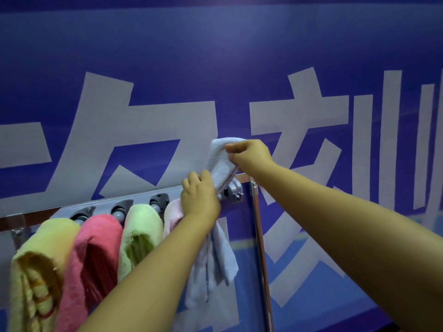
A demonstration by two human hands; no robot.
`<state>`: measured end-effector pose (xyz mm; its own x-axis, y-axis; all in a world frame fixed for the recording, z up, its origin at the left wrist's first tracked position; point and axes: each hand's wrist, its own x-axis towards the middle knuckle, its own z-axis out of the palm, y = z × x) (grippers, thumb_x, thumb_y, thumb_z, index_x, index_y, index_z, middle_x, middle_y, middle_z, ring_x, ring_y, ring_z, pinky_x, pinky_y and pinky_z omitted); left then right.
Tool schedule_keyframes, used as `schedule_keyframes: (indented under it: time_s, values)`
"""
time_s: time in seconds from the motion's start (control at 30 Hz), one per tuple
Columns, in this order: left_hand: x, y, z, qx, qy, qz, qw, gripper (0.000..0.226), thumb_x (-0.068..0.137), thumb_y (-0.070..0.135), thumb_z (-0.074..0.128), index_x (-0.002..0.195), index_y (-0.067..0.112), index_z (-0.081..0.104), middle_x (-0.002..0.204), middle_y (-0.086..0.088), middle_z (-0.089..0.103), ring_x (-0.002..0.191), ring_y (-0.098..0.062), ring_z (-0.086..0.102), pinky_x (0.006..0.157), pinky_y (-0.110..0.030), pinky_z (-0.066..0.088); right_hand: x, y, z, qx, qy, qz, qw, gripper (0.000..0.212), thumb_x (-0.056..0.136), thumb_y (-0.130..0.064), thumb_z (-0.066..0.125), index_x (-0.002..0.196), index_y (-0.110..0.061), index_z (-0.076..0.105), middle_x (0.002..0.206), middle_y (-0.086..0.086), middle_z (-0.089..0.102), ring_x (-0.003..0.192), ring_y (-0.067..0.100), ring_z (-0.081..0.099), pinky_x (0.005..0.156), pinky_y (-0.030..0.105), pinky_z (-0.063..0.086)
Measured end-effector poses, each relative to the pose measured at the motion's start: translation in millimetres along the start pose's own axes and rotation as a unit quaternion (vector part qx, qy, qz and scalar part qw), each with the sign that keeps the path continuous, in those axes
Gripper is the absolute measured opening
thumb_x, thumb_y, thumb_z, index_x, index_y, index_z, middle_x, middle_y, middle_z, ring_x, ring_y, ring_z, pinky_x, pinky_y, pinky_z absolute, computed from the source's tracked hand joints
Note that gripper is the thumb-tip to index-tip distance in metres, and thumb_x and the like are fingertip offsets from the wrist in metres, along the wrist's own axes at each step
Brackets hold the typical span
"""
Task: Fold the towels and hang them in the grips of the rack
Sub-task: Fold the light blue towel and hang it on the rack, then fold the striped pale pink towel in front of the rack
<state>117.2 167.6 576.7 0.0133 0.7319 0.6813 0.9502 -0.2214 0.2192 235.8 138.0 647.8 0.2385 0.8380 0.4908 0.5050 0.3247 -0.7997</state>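
Note:
A grey rack (134, 200) with round grips runs along the blue wall. A yellow towel (40, 255), a red towel (96, 250), a green towel (139, 233) and a pale pink towel (173, 215) hang folded from its grips. A light blue towel (219, 164) is held at the rightmost grip (233, 191). My right hand (249, 155) pinches the towel's top fold above the rack. My left hand (200, 196) grips the towel lower down at the rack, and the towel's tail (215, 267) hangs below it.
A shiny metal post (260, 236) stands just right of the rack's end. The blue wall banner (215, 68) with large white characters fills the background. A metal bracket (18, 232) sits at the left end.

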Motion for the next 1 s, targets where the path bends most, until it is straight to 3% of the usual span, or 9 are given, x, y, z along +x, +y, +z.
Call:
schedule_keyframes:
  time_s: [0.1,0.23,0.37,0.47,0.6,0.67,0.77,0.87,1.0]
  values:
    - [-2,-2,2,0.013,-0.105,0.043,0.993,0.035,0.082,0.002,0.053,0.116,0.007,0.047,0.123,-0.015,0.047,0.114,-0.036,0.045,0.086,-0.039,0.04,4,29,-4,0.046,0.036,0.119,0.991,0.028,0.086,-0.012,0.058,0.112,-0.007,0.066,0.106,0.021,0.066,0.095,0.032,0.065,0.087,0.042,0.054]
    - [-8,-4,0,0.044,-0.145,0.111,0.982,0.046,0.082,0.004,0.053,0.127,0.009,0.045,0.127,-0.015,0.046,0.116,-0.035,0.046,0.089,-0.038,0.04,-13,76,-1,0.172,0.053,0.24,0.954,0.031,0.08,0.005,0.059,0.109,0.001,0.066,0.111,0.02,0.066,0.081,0.025,0.06,0.082,0.041,0.056]
    - [-10,-8,-9,0.027,-0.181,0.14,0.973,0.036,0.079,0.005,0.052,0.115,0.006,0.051,0.122,-0.015,0.05,0.108,-0.035,0.053,0.077,-0.036,0.04,-48,90,9,0.34,0.098,0.272,0.895,0.026,0.085,0.011,0.053,0.105,0.0,0.066,0.096,0.015,0.056,0.059,0.02,0.053,0.064,0.031,0.051]
    - [-7,-10,-17,0.016,-0.203,0.157,0.967,0.03,0.078,0.003,0.051,0.108,0.006,0.052,0.118,-0.015,0.052,0.103,-0.034,0.055,0.071,-0.033,0.037,-69,88,14,0.404,0.134,0.272,0.863,0.029,0.084,0.012,0.053,0.106,-0.002,0.067,0.097,0.014,0.056,0.063,0.018,0.054,0.063,0.03,0.051]
    - [-4,-8,-21,0.024,-0.221,0.174,0.959,0.039,0.082,0.007,0.052,0.121,0.009,0.049,0.125,-0.012,0.046,0.111,-0.03,0.05,0.08,-0.032,0.037,-90,93,28,0.471,0.146,0.303,0.815,0.032,0.085,0.013,0.051,0.11,-0.001,0.064,0.095,0.012,0.057,0.066,0.017,0.054,0.052,0.024,0.049]
    - [-2,-6,-23,0.03,-0.233,0.177,0.956,0.041,0.082,0.005,0.05,0.123,0.011,0.048,0.126,-0.011,0.045,0.11,-0.028,0.05,0.076,-0.028,0.035,-97,99,36,0.498,0.147,0.326,0.79,0.031,0.086,0.011,0.049,0.11,-0.001,0.063,0.091,0.011,0.057,0.068,0.018,0.055,0.054,0.025,0.049]
    - [1,-3,-26,0.048,-0.255,0.184,0.948,0.045,0.081,0.001,0.046,0.125,0.013,0.048,0.126,-0.011,0.046,0.11,-0.028,0.05,0.076,-0.029,0.036,-97,114,49,0.507,0.146,0.355,0.772,0.026,0.087,0.009,0.05,0.106,-0.003,0.063,0.104,0.015,0.057,0.071,0.02,0.055,0.058,0.027,0.049]
    - [-4,-4,-18,0.023,-0.268,0.167,0.949,0.049,0.082,-0.001,0.044,0.129,0.011,0.044,0.131,-0.013,0.044,0.117,-0.029,0.048,0.088,-0.033,0.041,-95,130,65,0.51,0.126,0.386,0.758,0.027,0.086,0.01,0.05,0.109,0.002,0.062,0.103,0.017,0.057,0.068,0.022,0.054,0.047,0.027,0.05]
    - [-30,-7,6,-0.113,-0.189,0.075,0.973,0.07,0.081,-0.004,0.05,0.144,0.01,0.022,0.151,-0.011,0.022,0.138,-0.026,0.027,0.11,-0.032,0.028,-100,137,85,0.51,0.041,0.404,0.758,0.021,0.087,0.004,0.056,0.106,-0.002,0.062,0.077,0.012,0.061,0.064,0.019,0.057,0.037,0.017,0.049]
